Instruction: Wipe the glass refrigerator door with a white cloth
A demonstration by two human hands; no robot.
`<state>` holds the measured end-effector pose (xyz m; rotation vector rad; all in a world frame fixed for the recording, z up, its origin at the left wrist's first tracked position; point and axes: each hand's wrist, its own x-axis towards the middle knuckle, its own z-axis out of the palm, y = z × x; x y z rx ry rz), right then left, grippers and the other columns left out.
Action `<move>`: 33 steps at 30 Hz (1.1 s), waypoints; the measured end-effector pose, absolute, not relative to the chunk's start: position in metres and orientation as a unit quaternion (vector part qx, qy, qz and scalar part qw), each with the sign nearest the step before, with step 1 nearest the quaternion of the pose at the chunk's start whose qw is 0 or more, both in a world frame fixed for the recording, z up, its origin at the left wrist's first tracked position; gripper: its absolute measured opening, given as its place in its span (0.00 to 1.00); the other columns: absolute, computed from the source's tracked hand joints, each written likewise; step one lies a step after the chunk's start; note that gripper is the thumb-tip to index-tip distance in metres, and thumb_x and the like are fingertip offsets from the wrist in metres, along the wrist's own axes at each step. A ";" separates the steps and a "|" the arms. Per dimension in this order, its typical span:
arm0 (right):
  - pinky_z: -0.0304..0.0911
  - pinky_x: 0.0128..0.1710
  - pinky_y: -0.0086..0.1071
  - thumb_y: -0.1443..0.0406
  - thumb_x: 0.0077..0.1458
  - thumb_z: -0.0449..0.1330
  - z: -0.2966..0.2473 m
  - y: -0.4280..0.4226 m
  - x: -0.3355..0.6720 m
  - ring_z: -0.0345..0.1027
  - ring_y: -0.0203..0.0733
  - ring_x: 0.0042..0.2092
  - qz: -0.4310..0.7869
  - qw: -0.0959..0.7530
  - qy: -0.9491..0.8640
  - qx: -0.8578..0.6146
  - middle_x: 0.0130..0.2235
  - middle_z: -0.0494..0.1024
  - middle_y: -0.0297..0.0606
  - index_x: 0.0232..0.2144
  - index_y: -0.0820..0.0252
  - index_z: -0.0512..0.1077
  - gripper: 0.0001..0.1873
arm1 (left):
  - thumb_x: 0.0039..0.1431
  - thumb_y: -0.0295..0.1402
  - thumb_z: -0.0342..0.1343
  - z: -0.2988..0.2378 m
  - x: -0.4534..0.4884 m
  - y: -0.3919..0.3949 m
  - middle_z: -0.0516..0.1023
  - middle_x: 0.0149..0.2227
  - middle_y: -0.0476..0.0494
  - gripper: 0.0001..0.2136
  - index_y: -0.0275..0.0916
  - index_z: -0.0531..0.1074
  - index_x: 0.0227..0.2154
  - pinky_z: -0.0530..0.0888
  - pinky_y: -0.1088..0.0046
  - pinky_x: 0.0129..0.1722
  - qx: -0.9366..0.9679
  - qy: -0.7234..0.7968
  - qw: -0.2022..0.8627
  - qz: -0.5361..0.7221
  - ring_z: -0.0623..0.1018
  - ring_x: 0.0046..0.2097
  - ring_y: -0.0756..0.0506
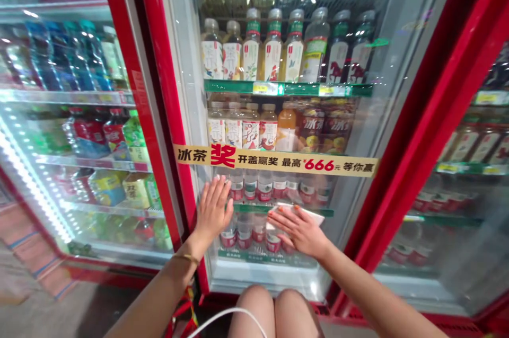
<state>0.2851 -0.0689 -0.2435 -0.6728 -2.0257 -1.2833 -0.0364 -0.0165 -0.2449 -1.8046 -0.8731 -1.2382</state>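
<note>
My left hand lies with fingers stretched out flat on the glass door of a drinks fridge, just under a yellow printed strip. Lower and to the right, my right hand presses a folded white cloth against the same glass, its fingers extended over it. Most of the cloth is hidden under the palm; a corner shows beyond the fingers. Behind the glass, rows of bottles stand on green-edged shelves.
Red door frames border the glass on both sides. Another lit fridge with bottles stands at left, and more bottles show at right. My knees are close to the door's bottom. A white cable curves over them.
</note>
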 end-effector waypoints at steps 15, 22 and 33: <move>0.27 0.85 0.40 0.54 0.77 0.50 -0.195 -0.040 0.234 0.29 0.35 0.84 -0.453 0.282 -0.815 -0.227 0.80 0.56 0.18 0.76 0.44 0.65 0.29 | 0.77 0.39 0.49 -0.318 -0.025 -0.006 0.53 0.81 0.27 0.35 0.35 0.48 0.81 0.52 0.44 0.82 -0.604 -0.408 0.387 -0.565 0.52 0.83 0.36; 0.16 0.84 0.54 0.54 0.76 0.54 -0.148 -0.015 0.163 0.21 0.48 0.84 -0.495 0.328 -0.767 -0.244 0.81 0.55 0.28 0.78 0.53 0.60 0.34 | 0.78 0.42 0.46 -0.323 -0.027 -0.005 0.46 0.82 0.23 0.37 0.30 0.43 0.81 0.53 0.45 0.82 -0.599 -0.409 0.374 -0.577 0.50 0.84 0.35; 0.21 0.84 0.62 0.58 0.76 0.51 -0.103 -0.008 0.144 0.28 0.49 0.85 -0.425 0.313 -0.799 -0.287 0.82 0.50 0.31 0.82 0.50 0.42 0.40 | 0.76 0.39 0.49 -0.323 -0.023 -0.007 0.47 0.82 0.25 0.36 0.34 0.47 0.81 0.52 0.41 0.81 -0.594 -0.443 0.359 -0.568 0.48 0.84 0.33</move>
